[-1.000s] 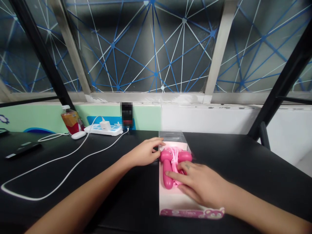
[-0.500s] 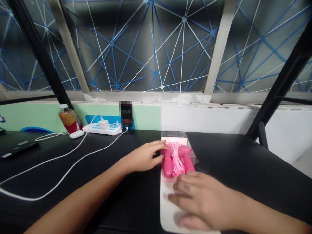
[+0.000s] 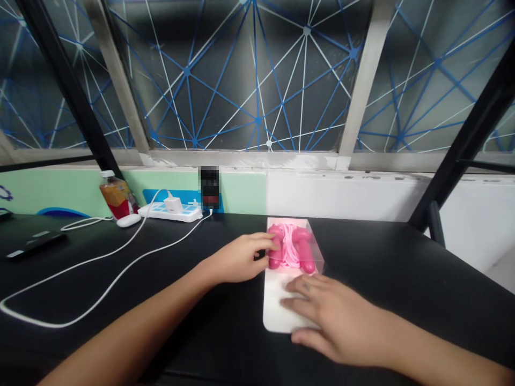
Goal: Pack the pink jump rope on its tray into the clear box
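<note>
Head view, pink jump rope [image 3: 288,242] in clear plastic case [image 3: 317,257], left hand [image 3: 237,258] loosely curled, fingertips touching near handle [image 3: 276,253], right hand [image 3: 341,321] spread on white card [image 3: 276,305] just below, black counter [image 3: 402,262] beneath

A pink skipping rope [image 3: 289,249] lies bundled on a white tray [image 3: 273,303], with one fat pink handle [image 3: 276,252] at its 9 o'clock and another [image 3: 304,251] at 3 o'clock. A clear plastic sleeve [image 3: 317,257] covers the tray's far end, leaving the bare end out toward 6 o'clock.
</note>
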{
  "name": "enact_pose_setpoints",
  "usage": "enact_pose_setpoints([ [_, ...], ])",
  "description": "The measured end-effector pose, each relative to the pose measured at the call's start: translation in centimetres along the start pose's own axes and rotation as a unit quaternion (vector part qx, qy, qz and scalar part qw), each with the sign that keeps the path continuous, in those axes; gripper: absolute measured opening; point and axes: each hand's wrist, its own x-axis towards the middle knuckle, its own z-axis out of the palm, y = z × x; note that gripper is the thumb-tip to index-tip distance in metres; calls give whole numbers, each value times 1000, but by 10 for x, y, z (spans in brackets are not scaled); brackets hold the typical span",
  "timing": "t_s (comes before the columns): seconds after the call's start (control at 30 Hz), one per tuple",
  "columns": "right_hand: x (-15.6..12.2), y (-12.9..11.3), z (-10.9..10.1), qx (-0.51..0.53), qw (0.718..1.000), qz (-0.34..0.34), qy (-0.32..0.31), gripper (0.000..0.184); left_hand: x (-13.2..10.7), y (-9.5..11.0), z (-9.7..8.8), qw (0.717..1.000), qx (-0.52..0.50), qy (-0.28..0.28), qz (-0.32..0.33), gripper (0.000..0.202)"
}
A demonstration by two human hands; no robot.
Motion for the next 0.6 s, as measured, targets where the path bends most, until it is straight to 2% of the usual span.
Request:
enact_pose_setpoints([
  [0.13, -1, 3, -6, 9, 1000, 26, -11, 52, -1, 1, -2, 1000, 3, 1, -6, 30],
  [0.23, -7, 4, -14, 30, 999, 12, -37, 60, -1, 3, -6, 1000, 13, -7, -1, 30],
  [0.3, -10, 8, -22, 40, 998, -6, -43, 56, -2, 4, -9, 1000, 18, -18, 5, 27],
  [0.37, -11, 15, -28, 36, 999, -18, -13, 38, -2, 4, -13, 1000, 15, -26, 11, 24],
  [0.43, -11, 25, -31, 22, 999, -10, 47, 25, -3, 3, -15, 999, 5, -31, 10, 24],
  [0.53, -9, 38, -27, 0, 993, 28, 115, 22, -3, 3, -18, 999, -2, -46, -8, 25],
  [0.6, -9, 44, -21, -11, 990, 53, 132, 31, -2, 4, -20, 998, -2, -58, -21, 27],
])
